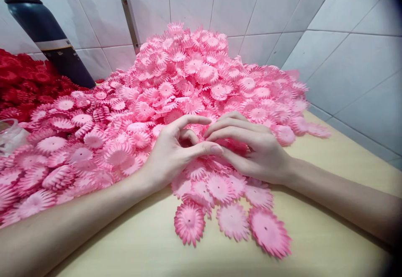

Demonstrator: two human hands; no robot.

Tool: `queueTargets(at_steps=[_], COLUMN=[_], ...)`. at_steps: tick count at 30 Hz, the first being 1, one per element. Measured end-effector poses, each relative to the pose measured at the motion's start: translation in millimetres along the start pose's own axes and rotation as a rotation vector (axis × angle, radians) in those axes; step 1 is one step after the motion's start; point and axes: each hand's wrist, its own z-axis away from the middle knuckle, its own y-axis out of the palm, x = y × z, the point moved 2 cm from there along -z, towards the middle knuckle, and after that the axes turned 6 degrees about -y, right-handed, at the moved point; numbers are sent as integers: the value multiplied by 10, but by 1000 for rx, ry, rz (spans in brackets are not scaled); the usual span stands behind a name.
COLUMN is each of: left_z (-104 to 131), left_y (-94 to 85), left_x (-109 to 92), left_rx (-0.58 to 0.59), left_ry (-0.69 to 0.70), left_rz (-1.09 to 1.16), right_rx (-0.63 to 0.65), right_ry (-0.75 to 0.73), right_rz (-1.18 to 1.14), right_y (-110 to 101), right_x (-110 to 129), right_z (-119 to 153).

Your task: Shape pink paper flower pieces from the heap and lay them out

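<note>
A large heap of pink fringed petal discs [194, 71] covers much of the pale table. At its front edge, my left hand [179, 147] is curved with thumb and fingers apart, and nothing shows in its grip. Facing it from the right, my right hand [251, 147] rests over the discs with fingers bent and spread a little, no piece visible in it. The two hands meet near the left thumb tip. Below them lie loose discs, among them a darker-edged one [189, 221] and a larger oval one [270, 231].
A dark blue bottle [59, 38] stands at the back left beside a pile of red petals [25, 84]. A clear plastic container [12, 136] sits at the left edge. Behind are a tiled wall [194, 0] and a metal bracket [128, 19]. The table [314, 235] shows in front.
</note>
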Motion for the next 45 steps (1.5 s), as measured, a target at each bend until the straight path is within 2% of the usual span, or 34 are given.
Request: queueTargets(at_steps=[3,5,11,16,17,21,26,29,33,45], left_z=[3,2,3,31,36,35,7,-5,0,8], left_y=[3,12,30,50,51,48,27,15,18,33], left_x=[6,6,-16,-33,-36,-34,-4,5,-2,9], left_rx=[19,32,-43,-7,-12,-54,-30,-38,-70,-75], left_ry=[10,31,52,40,49,66,51,28,-9,74], left_rz=[-39,-58,-41,-66,-74,-79,1,47,31,-81], right_rx=[10,-30,-220,-478,-501,-351,-139,-72,-57,-116], right_ry=[0,39,182,462,476,316,135,58,36,-68], right_rz=[42,83,176,134,122,80,61,41,47,88], right_y=[8,5,-31,-81,-83,-60,-39,-20,1,-15], right_x=[0,-3,-47,-196,-204,-113,12,31,28,22], right_z=[2,7,34,102,107,64,26,27,40,34])
